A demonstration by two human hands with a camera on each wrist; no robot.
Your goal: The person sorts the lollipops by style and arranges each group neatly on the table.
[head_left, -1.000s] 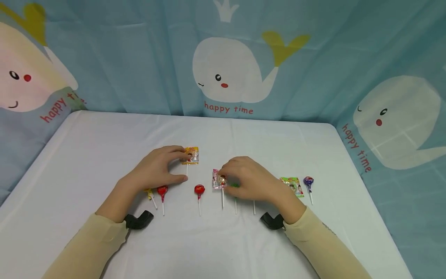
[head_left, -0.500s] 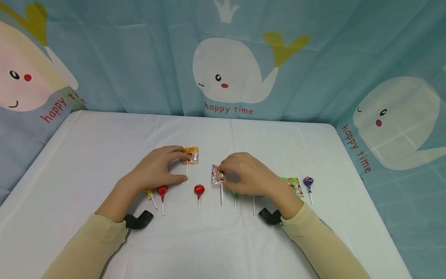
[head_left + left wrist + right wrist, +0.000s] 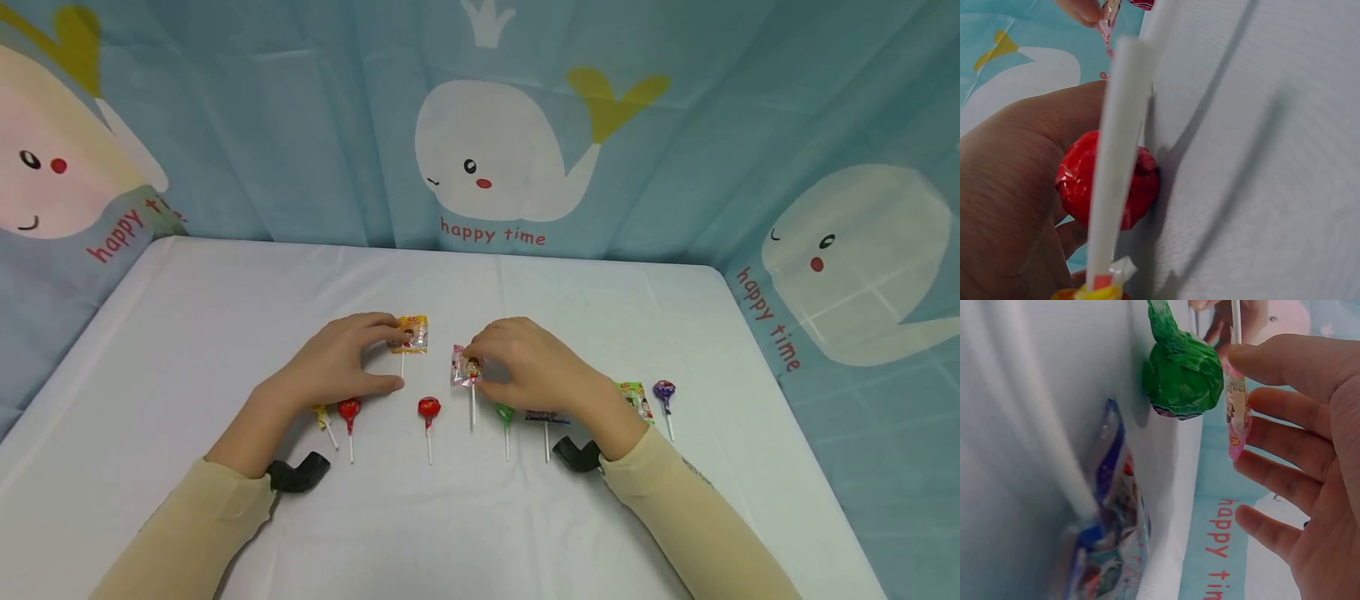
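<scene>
My left hand (image 3: 347, 360) rests over an orange-wrapped lollipop (image 3: 415, 335), its index fingertip on the wrapper and its thumb tip beside the white stick. In the left wrist view, a red lollipop (image 3: 1077, 182) partly covers this hand. My right hand (image 3: 527, 364) pinches a pink-wrapped lollipop (image 3: 459, 367) between thumb and fingers, stick toward me. In the right wrist view, the thumb lies at the wrapper's stick end and fingertips touch its side. Just below this hand are a green lollipop (image 3: 1186, 376) and a blue-wrapped lollipop (image 3: 1124, 515).
Red lollipops (image 3: 429, 407) and a yellow one (image 3: 322, 415) lie on the white tabletop (image 3: 420, 533). At the right are a green-packaged one (image 3: 637, 398), partly behind the wrist, and a purple one (image 3: 663, 390). A blue whale-print curtain (image 3: 300, 150) surrounds the table.
My right hand has moved away from me and slightly left with the pink-wrapped lollipop, uncovering more of the green and blue-wrapped ones. The left hand has stayed in place.
</scene>
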